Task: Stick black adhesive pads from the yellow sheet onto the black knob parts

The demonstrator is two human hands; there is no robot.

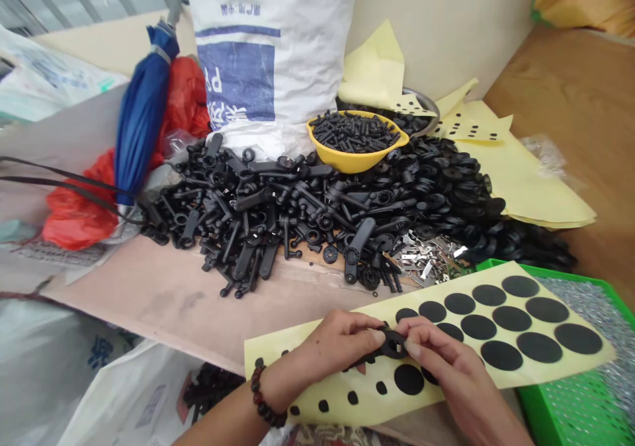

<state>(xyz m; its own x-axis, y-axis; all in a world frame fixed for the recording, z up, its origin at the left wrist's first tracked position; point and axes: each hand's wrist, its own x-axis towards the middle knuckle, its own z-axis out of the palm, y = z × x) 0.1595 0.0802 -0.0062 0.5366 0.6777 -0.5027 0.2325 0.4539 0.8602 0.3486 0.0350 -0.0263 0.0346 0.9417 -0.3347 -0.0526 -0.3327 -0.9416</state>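
We've got the tall white sack [278, 69] at the back, and in front of it a sprawling heap of black plastic parts [322, 198] across the table [163, 300]. Closer to us there's a yellow sticker sheet [364, 411] lying slantwise, its right end overlapping the green basket [583, 406]. Big black discs fill the sheet's right side, small black dots [352, 398] the left.

Both our hands are over the middle of it. The left hand [337, 341] comes in from the left, the right hand [451, 356] from the right, and they're both pinching the same thing — a black round-ended part [391, 341], held between the two sets of fingertips. Its long axis looks like it runs left from the round end, under our left fingers, though they hide too much for us to tell how far it goes. So the left hand has the longer side and the right thumb is on the round rim — also the hand nearer most of the big discs. One loose-looking neighbour, a lone black disc [409, 380], shows on the sheet just below the part
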